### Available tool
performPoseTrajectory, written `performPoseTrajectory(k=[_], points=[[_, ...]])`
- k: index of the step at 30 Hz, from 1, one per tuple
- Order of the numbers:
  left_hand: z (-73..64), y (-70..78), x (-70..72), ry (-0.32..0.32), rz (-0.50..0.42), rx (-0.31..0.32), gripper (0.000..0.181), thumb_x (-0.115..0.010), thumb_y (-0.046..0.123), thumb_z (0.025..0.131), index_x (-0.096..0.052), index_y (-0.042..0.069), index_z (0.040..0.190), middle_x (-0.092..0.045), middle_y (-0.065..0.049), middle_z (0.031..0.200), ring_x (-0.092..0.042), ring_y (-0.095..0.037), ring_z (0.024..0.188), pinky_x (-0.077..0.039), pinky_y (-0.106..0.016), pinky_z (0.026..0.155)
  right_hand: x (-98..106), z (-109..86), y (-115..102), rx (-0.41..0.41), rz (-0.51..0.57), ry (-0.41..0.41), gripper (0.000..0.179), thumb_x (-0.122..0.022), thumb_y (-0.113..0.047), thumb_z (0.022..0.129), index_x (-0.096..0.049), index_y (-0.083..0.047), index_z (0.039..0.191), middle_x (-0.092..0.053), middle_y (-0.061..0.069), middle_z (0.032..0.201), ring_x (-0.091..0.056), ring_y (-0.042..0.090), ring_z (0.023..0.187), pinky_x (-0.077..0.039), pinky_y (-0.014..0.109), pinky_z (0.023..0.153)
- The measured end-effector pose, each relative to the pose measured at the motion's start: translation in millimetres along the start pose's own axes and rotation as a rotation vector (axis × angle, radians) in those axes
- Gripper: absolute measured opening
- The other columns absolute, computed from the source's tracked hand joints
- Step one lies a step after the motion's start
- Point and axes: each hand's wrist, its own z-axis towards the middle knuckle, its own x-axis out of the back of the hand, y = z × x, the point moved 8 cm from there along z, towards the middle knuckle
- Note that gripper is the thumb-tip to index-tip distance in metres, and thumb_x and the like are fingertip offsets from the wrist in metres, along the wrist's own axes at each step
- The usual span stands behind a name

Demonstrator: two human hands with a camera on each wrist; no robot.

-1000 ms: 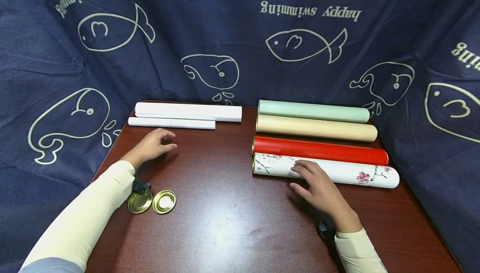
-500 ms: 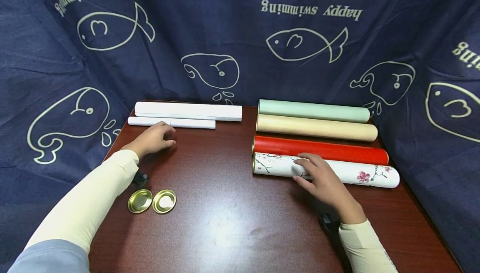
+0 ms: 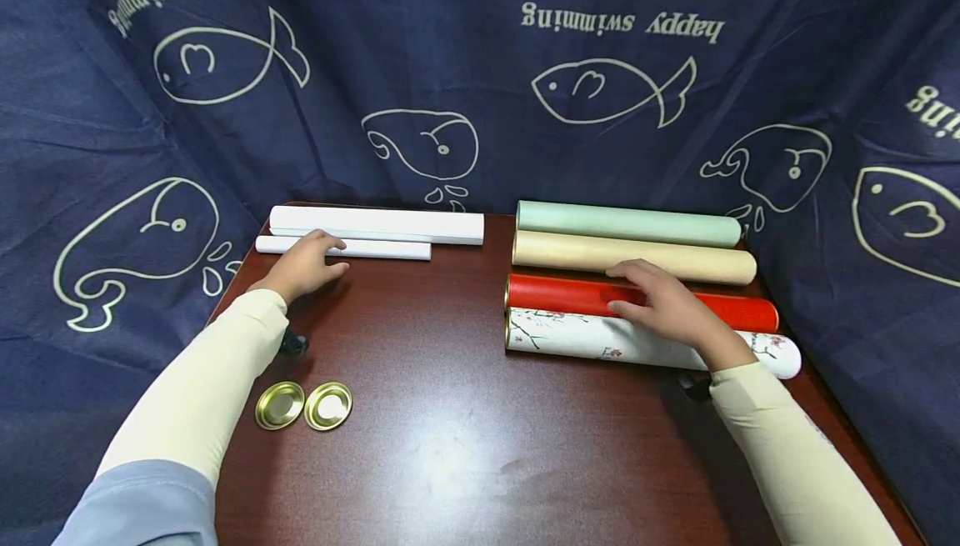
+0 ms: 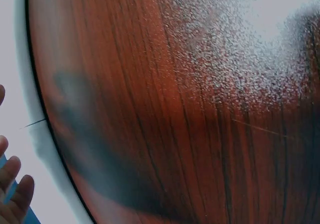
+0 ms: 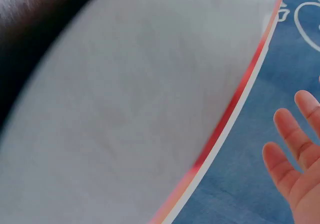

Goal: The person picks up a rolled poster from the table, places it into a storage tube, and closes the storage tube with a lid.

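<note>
My left hand (image 3: 302,267) hovers at the thin white paper roll (image 3: 382,249), its fingers loosely bent and holding nothing. Behind lies a thicker white roll (image 3: 375,223). In the left wrist view a few fingertips (image 4: 22,191) show beside the white roll (image 4: 37,144); contact cannot be told. On the right, my right hand (image 3: 667,304) is over the red tube (image 3: 562,294), with its wrist above the white tube with blossom print (image 3: 562,333). Spread fingers (image 5: 285,169) appear in the right wrist view, apart from the large white tube surface (image 5: 125,104).
A beige tube (image 3: 570,251) and a pale green tube (image 3: 622,222) lie behind the red one. Two gold metal lids (image 3: 281,405) sit at the front left of the brown table (image 3: 420,346). A dark blue printed curtain (image 3: 480,46) surrounds the table.
My right hand has moved back and rightward, from the blossom-print tube to over the red tube. My left hand has moved slightly back, over the thin white roll. The rolls and tubes stay put.
</note>
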Motion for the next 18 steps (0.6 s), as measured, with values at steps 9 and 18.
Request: performPoseTrajectory(k=[9,18], points=[[15.5,1.9,-1.4,0.085,0.032,-0.002,0.041,-0.070,0.018,0.091,-0.062,-0.003,0.125,-0.056,-0.023,0.126,-0.049,-0.043,0.121,-0.036,-0.054,0.106,2,36.6,51,-0.185,0.050,-0.177,0.051,-0.071,-0.022,0.093,-0.055,0.005,0.132,-0.054,0.025,0.135,-0.047,0.043,0.127,-0.035,0.057,0.104],[20.5,-3.4,-13.3,0.067,0.071,0.021,0.042,-0.068,0.016,0.090,-0.061,-0.003,0.127,-0.054,-0.025,0.129,-0.047,-0.045,0.122,-0.036,-0.057,0.105,-7,66.5,74,-0.173,-0.054,-0.277,0.042,-0.072,-0.017,0.091,-0.060,0.002,0.126,-0.062,0.023,0.123,-0.057,0.040,0.112,-0.042,0.055,0.097]])
